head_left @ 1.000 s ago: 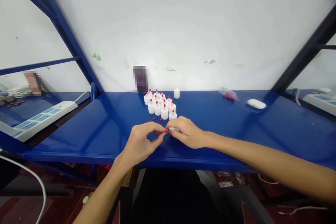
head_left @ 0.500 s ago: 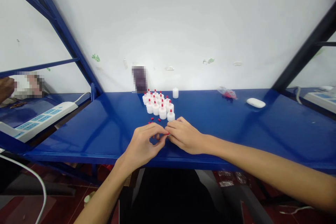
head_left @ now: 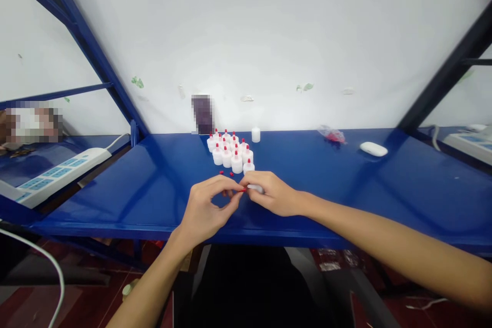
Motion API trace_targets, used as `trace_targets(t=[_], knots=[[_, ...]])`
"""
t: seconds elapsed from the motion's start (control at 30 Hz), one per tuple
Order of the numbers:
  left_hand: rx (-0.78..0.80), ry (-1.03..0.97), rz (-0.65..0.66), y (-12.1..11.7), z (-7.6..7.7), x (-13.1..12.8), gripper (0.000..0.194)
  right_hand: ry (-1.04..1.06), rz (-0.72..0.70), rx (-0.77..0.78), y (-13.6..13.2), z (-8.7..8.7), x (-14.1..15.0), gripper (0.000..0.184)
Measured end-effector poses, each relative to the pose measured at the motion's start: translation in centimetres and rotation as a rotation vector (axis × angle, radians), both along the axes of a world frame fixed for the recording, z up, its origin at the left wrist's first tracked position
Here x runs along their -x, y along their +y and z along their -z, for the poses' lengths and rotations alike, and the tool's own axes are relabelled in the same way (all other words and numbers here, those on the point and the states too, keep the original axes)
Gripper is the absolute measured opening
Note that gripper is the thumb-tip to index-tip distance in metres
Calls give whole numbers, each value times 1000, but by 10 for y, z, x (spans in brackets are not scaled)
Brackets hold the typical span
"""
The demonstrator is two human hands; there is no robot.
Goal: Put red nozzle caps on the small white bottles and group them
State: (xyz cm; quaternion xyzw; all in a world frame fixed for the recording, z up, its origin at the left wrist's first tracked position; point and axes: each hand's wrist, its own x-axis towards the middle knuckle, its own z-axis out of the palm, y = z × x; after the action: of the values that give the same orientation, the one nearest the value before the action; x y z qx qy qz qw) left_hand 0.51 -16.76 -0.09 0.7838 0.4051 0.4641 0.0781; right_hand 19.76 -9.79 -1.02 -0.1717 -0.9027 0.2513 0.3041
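Note:
My left hand (head_left: pixel 207 205) pinches a tiny red cap (head_left: pixel 243 190) between thumb and forefinger. My right hand (head_left: pixel 274 193) is closed round a small white bottle top (head_left: pixel 254 188) lying sideways, its tip touching the red cap. Both hands rest on the blue shelf (head_left: pixel 346 184) near its front edge. Just behind them stands a cluster of white bottle tops with red caps (head_left: pixel 230 149). A couple of loose red caps (head_left: pixel 226 173) lie between the cluster and my left hand.
A lone white top without a cap (head_left: pixel 255 135) stands by the wall. A plastic bag with red bits (head_left: pixel 331 136) and a white oval object (head_left: pixel 373 149) lie to the right. A white power strip (head_left: pixel 54 174) sits on the left shelf.
The hands stay together at the same spot; the white bottle top in my right hand shows again between the fingers. The view shifted slightly.

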Motion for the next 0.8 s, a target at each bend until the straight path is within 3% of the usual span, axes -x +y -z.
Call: trace_targets(t=[0.23,0.63,0.8], knots=[[9,-66,27,1,4,-3,10,31,-42,169,0,-2,3,16],[-1,-94,61,-2,3,-7,15,25,-69,40,-1,3,3,10],[81,-164,84,0,7,-8,13,80,-103,129,-4,3,1,15]])
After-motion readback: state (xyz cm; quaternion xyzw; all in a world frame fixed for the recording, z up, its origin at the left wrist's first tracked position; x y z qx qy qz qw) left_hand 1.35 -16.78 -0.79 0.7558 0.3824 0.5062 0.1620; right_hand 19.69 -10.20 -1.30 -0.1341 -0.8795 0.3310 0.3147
